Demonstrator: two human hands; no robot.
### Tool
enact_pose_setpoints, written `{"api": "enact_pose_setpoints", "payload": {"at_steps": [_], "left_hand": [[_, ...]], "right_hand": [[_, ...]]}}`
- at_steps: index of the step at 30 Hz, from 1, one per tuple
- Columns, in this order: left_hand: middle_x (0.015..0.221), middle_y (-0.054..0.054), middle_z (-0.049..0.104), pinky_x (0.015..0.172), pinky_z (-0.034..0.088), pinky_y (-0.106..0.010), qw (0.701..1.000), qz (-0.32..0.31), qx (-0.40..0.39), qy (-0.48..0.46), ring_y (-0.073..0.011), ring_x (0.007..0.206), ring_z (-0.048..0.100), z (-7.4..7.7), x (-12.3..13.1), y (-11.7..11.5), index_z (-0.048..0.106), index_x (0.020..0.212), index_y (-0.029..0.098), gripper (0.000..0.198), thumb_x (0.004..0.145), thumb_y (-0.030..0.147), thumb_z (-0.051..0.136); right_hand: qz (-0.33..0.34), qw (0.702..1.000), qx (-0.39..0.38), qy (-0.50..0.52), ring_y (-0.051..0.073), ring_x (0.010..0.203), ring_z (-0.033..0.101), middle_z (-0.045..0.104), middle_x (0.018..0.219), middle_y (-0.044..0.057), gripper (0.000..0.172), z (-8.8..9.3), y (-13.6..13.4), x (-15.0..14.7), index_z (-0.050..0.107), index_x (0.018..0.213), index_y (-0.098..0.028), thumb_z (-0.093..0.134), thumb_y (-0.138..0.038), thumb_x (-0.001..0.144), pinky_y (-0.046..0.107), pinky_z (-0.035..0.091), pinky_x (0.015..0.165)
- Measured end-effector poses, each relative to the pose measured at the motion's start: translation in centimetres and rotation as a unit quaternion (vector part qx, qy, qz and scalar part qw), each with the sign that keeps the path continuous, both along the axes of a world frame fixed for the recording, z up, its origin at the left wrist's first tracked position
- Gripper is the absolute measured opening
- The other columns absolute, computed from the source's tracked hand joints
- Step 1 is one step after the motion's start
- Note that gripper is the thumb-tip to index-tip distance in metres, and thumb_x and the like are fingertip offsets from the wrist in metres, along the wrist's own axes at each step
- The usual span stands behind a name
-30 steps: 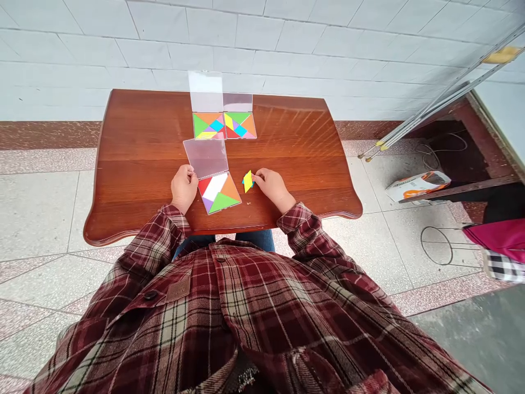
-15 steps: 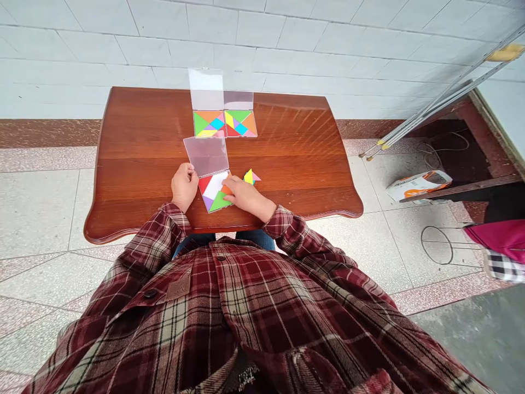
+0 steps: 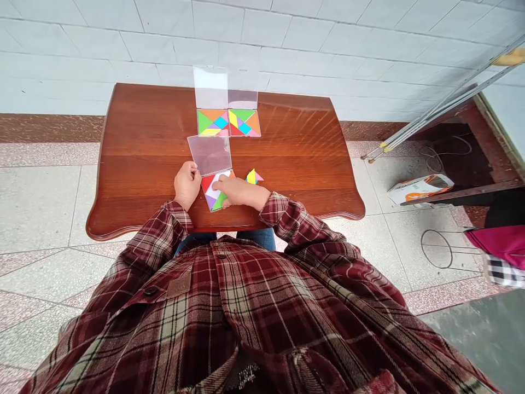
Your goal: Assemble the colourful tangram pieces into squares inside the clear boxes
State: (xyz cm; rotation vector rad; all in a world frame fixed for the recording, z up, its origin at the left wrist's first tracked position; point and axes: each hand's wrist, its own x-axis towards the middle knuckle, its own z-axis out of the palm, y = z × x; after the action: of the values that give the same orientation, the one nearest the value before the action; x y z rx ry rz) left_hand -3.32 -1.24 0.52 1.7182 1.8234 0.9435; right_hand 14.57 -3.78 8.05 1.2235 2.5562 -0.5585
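My left hand [image 3: 187,185] is shut on the lower left edge of a clear plastic lid [image 3: 209,155], which stands open from a tangram case [image 3: 214,191]. My right hand [image 3: 241,192] lies across that case, fingertips on its coloured pieces, and hides most of them. Red, white, purple and green shapes show around the fingers. Whether a piece is in the fingers is hidden. To the right, a small heap of loose yellow, blue and pink pieces [image 3: 253,177] sits apart from my hand.
Two more filled tangram cases [image 3: 213,122] [image 3: 244,122] with raised clear lids stand at the far side of the wooden table [image 3: 143,164]. A white and orange box [image 3: 420,189], a wire ring stand [image 3: 437,249] and metal rods [image 3: 426,120] are on the floor to the right.
My right hand has moved left from the loose pieces onto the case, now covering the orange area. My left hand has stayed at the lid's edge.
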Motion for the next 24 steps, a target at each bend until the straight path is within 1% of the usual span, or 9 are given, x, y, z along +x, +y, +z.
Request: {"api": "enact_pose_setpoints", "payload": {"at_steps": [4,7,9,11,13,16,20,22,24], "left_hand": [[0.086,-0.002,0.065,0.077,0.045,-0.032,1.000,-0.004,0.002,-0.002,-0.0164,0.074,0.059,-0.1,-0.1,0.0,0.053,0.095,0.022,0.015,0.081,0.021,0.048],[0.086,-0.002,0.065,0.077,0.045,-0.031,1.000,-0.003,0.000,-0.001,-0.0163,0.076,0.059,-0.1,-0.1,0.0,0.053,0.095,0.022,0.015,0.081,0.021,0.049],[0.086,-0.001,0.065,0.077,0.046,-0.031,1.000,0.000,-0.002,-0.005,-0.0163,0.075,0.060,-0.1,-0.1,0.0,0.053,0.095,0.023,0.015,0.081,0.021,0.049],[0.086,-0.002,0.065,0.077,0.046,-0.031,1.000,0.001,-0.001,-0.010,-0.0164,0.074,0.059,-0.2,-0.1,0.0,0.054,0.096,0.023,0.016,0.081,0.021,0.049],[0.086,-0.002,0.065,0.078,0.047,-0.032,1.000,-0.004,0.002,-0.016,-0.0165,0.074,0.059,-0.2,-0.1,0.0,0.054,0.097,0.022,0.016,0.081,0.022,0.049],[0.084,-0.002,0.064,0.079,0.048,-0.032,1.000,-0.007,0.006,-0.024,-0.0163,0.075,0.059,-0.1,-0.2,0.0,0.054,0.096,0.023,0.016,0.080,0.021,0.049],[0.084,-0.001,0.064,0.081,0.048,-0.032,1.000,-0.005,0.006,-0.029,-0.0164,0.075,0.060,-0.1,-0.2,0.1,0.054,0.095,0.023,0.016,0.079,0.022,0.050],[0.084,-0.001,0.063,0.081,0.049,-0.032,1.000,-0.006,0.005,-0.028,-0.0162,0.075,0.060,-0.1,-0.2,0.1,0.054,0.095,0.023,0.016,0.079,0.022,0.050],[0.084,-0.001,0.063,0.082,0.049,-0.032,1.000,-0.004,0.004,-0.025,-0.0163,0.075,0.060,-0.1,-0.3,0.1,0.054,0.095,0.024,0.016,0.079,0.022,0.050]], "right_hand": [[-0.005,1.000,-0.002,0.008,0.016,0.084,0.057,0.058,0.113,0.007,0.031,0.1,0.3,0.1,0.066,0.105,-0.019,0.073,-0.019,0.075,0.025,0.030,0.060],[-0.017,0.999,-0.015,0.041,0.014,0.079,0.053,0.060,0.105,0.004,0.014,0.1,0.6,0.4,0.067,0.089,-0.018,0.070,-0.016,0.076,0.025,0.028,0.060],[-0.043,0.995,-0.018,0.087,0.013,0.076,0.051,0.061,0.094,0.002,0.005,0.0,0.9,1.0,0.064,0.082,-0.017,0.067,-0.017,0.077,0.024,0.030,0.063],[-0.098,0.983,-0.014,0.155,0.012,0.073,0.050,0.060,0.082,0.001,0.004,-0.1,1.1,2.1,0.061,0.077,-0.016,0.063,-0.019,0.079,0.024,0.032,0.065],[-0.180,0.956,0.004,0.233,0.012,0.070,0.049,0.058,0.074,-0.001,0.007,-0.3,1.3,3.6,0.059,0.076,-0.017,0.059,-0.021,0.080,0.024,0.035,0.067],[-0.318,0.889,0.033,0.327,0.011,0.065,0.048,0.055,0.069,-0.003,0.006,-0.7,1.1,6.6,0.056,0.077,-0.018,0.054,-0.022,0.081,0.024,0.039,0.065],[-0.468,0.800,0.022,0.374,0.010,0.056,0.048,0.052,0.063,-0.004,0.004,-2.1,0.3,10.5,0.053,0.077,-0.019,0.051,-0.021,0.079,0.024,0.041,0.057],[-0.509,0.777,0.024,0.369,0.010,0.053,0.047,0.051,0.061,-0.004,0.004,-3.2,0.0,12.3,0.053,0.077,-0.019,0.051,-0.022,0.079,0.024,0.041,0.054],[-0.531,0.771,0.028,0.351,0.011,0.053,0.048,0.051,0.060,-0.004,0.006,-4.3,-0.2,13.6,0.054,0.079,-0.019,0.049,-0.022,0.081,0.025,0.042,0.055]]}}
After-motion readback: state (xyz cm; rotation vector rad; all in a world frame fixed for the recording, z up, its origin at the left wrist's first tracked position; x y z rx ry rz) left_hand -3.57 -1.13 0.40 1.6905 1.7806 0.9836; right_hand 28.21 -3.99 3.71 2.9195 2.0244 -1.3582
